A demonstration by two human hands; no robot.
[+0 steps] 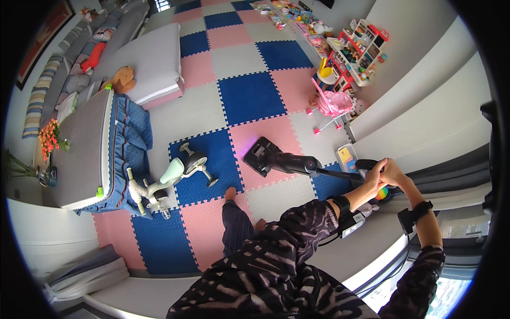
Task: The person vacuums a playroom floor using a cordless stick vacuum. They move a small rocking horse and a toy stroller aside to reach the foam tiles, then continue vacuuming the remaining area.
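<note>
A black upright stick floor cleaner [293,163] reaches from the floor up to my hands. Its wide head [261,155] lies flat on a pink foam tile [261,129], and a purple glow shows along its far edge. My left hand [373,175] is closed around the cleaner's handle [365,164]. Pressed against it, my right hand [394,175] grips the same handle end; the fingers overlap and hide part of the grip. Black straps with small devices circle both wrists.
Left of the cleaner stands a child's tricycle [173,173]. A pink toy stroller [332,103] and a toy shelf [358,52] line the right wall. A clear bin [346,155] sits near the handle. A grey covered table [85,149] with flowers is at left.
</note>
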